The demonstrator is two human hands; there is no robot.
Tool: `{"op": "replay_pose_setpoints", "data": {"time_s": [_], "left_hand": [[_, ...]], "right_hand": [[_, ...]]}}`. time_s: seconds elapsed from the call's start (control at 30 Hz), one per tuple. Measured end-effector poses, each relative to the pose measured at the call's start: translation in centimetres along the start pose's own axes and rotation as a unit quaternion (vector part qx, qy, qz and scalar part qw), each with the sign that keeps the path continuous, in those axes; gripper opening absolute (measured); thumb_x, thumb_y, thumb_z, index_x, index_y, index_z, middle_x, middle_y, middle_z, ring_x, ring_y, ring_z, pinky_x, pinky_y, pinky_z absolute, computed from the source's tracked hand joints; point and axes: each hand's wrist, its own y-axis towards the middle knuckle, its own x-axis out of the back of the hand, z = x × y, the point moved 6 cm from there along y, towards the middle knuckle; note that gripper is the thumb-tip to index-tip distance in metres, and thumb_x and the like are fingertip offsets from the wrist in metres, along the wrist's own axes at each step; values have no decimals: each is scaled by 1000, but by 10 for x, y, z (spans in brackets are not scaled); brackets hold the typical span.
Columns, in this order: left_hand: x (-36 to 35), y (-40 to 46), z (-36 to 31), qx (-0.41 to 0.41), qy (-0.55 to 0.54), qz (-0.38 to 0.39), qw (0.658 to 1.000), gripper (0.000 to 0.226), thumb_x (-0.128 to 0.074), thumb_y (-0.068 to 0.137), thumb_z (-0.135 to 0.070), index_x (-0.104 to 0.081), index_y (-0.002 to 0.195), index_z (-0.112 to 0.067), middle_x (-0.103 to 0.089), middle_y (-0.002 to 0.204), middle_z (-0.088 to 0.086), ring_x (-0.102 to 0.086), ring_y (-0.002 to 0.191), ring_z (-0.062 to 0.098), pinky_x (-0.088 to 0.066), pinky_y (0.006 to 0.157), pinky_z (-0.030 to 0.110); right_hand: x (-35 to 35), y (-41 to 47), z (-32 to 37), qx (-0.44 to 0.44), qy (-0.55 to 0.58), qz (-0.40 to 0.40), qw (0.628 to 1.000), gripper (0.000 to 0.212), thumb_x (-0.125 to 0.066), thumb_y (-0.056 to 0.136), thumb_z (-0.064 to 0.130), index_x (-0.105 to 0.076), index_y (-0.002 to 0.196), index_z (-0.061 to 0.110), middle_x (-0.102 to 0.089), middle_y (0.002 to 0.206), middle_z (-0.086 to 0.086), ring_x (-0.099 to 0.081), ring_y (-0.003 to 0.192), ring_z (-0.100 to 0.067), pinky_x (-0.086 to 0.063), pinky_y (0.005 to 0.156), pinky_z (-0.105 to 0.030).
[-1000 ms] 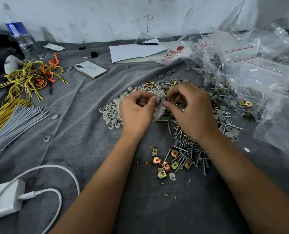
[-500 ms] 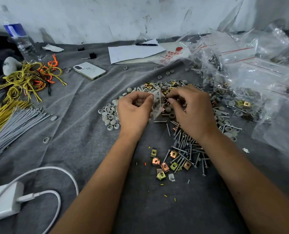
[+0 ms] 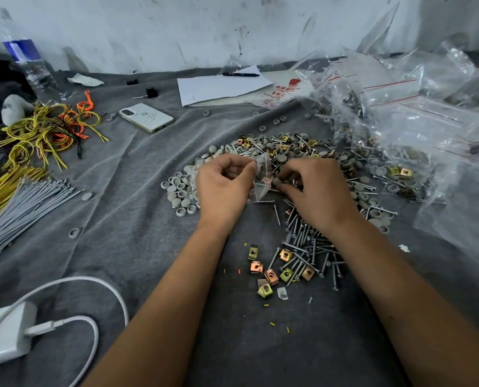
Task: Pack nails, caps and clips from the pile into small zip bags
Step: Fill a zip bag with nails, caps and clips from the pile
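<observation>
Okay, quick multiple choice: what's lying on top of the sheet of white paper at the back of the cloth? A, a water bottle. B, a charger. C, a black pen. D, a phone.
C: a black pen rests across the far edge of the white paper; the phone, water bottle and charger all sit elsewhere, to the left on the grey cloth.

Scuffed white wall [image 3: 204,29] behind; wrinkled grey cloth [image 3: 121,219] underneath.
</observation>
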Motion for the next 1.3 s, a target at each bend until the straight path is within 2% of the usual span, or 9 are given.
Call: {"op": "replay_pose_setpoints", "data": {"time_s": [0.2, 0.3, 0.47, 0.7, 0.8, 0.87, 0.93, 1.07, 1.3], "left_hand": [[0, -1, -3, -15, 24, 0, 1000, 8, -77, 90, -8, -77, 83, -12, -70, 66, 11, -59, 56, 20, -53, 57, 36], [-1, -1, -4, -14, 20, 4, 1000, 8, -76, 90, -6, -77, 83, -11, -70, 66, 11, -59, 58, 23, -53, 59, 40], [0, -1, -4, -22, 28, -4, 999, 11, -77, 89, -6, -78, 82, -15, -71, 65, 2, -61, 56, 13, -51, 55, 28], [2, 0, -2, -8, -2, -15, 1000, 15, -77, 90, -7, -77, 81, -18, -70, 62, -3, -59, 51, 9, -49, 51, 25], [5, 0, -3, -11, -6, -31, 999, 15, -77, 90, -7, -78, 81, -18, -70, 65, -2, -57, 54, 8, -49, 54, 24], [6, 0, -4, -15, -9, -42, 999, 13, -76, 90, -6, -78, 83, -16, -71, 68, -2, -58, 57, 6, -48, 56, 22], [7, 1, -3, -14, -16, -52, 998, 13, -76, 90, -7, -78, 83, -18, -72, 69, -2, -59, 59, 7, -49, 59, 24], [8, 2, -1, -12, -22, -56, 998, 15, -76, 90, -7, -77, 81, -20, -70, 68, -1, -59, 61, 11, -48, 59, 27], [7, 2, -1, -19, -11, -52, 998, 13, -76, 89, -9, -78, 82, -20, -72, 70, -1, -60, 61, 9, -49, 60, 26]], "right_hand": [[18, -1, 9, 9, 120, -122, 985, 19, -86, 81, 23, -73, 92, 14, -66, 78, 10, -62, 70, 2, -45, 63, -8], [15, -2, 19, 60, 112, -105, 986, 19, -85, 82, 16, -78, 99, 12, -73, 87, 5, -65, 75, -1, -50, 70, -9], [7, -3, 21, 66, 104, -66, 990, 20, -84, 81, 7, -76, 98, 13, -74, 88, 4, -65, 75, 0, -48, 70, -5], [18, -4, 18, 57, 95, -128, 986, 10, -79, 86, 8, -75, 94, 11, -73, 89, 2, -64, 75, -4, -46, 71, -5], [15, -1, 9, 19, 35, -108, 993, 12, -76, 90, 11, -74, 102, 13, -73, 100, -1, -65, 91, -13, -51, 83, -20], [4, 2, 4, 14, -41, -60, 997, 20, -72, 93, 16, -73, 113, 13, -72, 114, -2, -58, 110, -21, -44, 93, -28], [-9, 3, 4, 33, -85, 5, 996, 29, -67, 96, 19, -71, 124, 13, -67, 126, -3, -49, 119, -24, -42, 99, -34], [-17, 5, 6, 45, -111, 54, 991, 27, -65, 98, 18, -73, 122, 13, -62, 127, -5, -47, 119, -25, -48, 99, -46], [-11, 3, 1, 24, -86, 66, 994, 24, -73, 92, 25, -73, 114, 16, -67, 114, -4, -52, 112, -25, -49, 95, -45]]}}
